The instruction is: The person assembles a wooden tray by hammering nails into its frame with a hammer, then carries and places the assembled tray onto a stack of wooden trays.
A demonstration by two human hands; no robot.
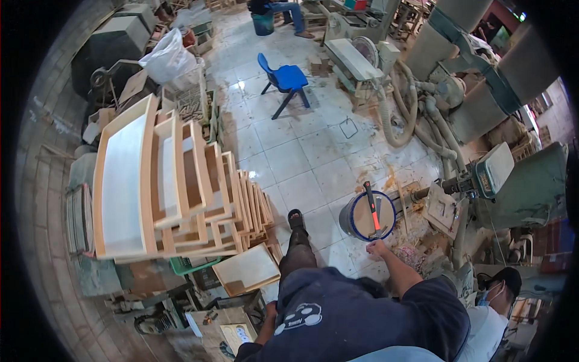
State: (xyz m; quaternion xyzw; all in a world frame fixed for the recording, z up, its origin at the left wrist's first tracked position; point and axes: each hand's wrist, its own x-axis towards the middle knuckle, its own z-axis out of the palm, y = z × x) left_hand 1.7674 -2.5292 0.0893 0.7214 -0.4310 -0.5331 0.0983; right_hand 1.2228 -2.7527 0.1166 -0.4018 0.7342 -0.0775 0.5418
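Note:
My right hand (pixel 378 248) is low beside a round bucket (pixel 345 222) with a blue rim, close to the rim's near edge. Its fingers look curled in; what they hold, if anything, is too small to make out. A claw hammer (pixel 372 205) with a red and black handle lies across the bucket's tan top, its head toward my hand. My left hand (pixel 271 311) hangs by my left side, partly hidden, its fingers unclear. Left of my legs rise stacked wooden drawers (pixel 146 187) with pale bottoms, and a shallow wooden tray (pixel 247 269) leans below them.
A blue chair (pixel 286 78) stands ahead on the tiled floor. Machinery with a long bed (pixel 356 60) and thick hoses (pixel 398 114) fills the right. A co-worker in a black cap (pixel 509 279) is close at my right. Further ahead, another person (pixel 289 15) sits.

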